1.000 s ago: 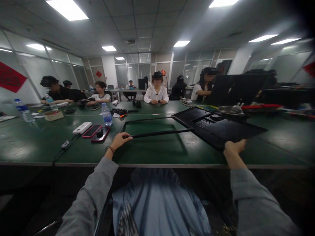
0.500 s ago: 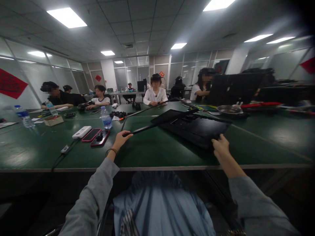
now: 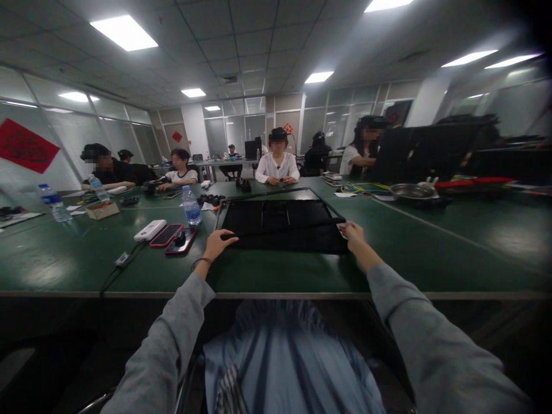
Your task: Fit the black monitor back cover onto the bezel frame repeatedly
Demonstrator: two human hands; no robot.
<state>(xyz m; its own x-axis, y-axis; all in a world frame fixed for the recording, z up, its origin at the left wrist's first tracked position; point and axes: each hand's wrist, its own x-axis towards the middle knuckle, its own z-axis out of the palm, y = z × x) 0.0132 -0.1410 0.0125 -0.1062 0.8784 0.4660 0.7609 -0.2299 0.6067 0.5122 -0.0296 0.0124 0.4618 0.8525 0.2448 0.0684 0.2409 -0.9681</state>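
Thin blk rect. frame is over a flat dark panel on green table; can't tell if they touch. L hand & R hand each narrowly pinch a near corner. Blue-labelled plastic btl, text too small.

The scene is seen from the person's head, at the near side of the green table. The camera is pointed forward and down. The left hand and the right hand are seen from close by, with the blue cloth at the near end. The far wall and much of the ceiling are taken in too.
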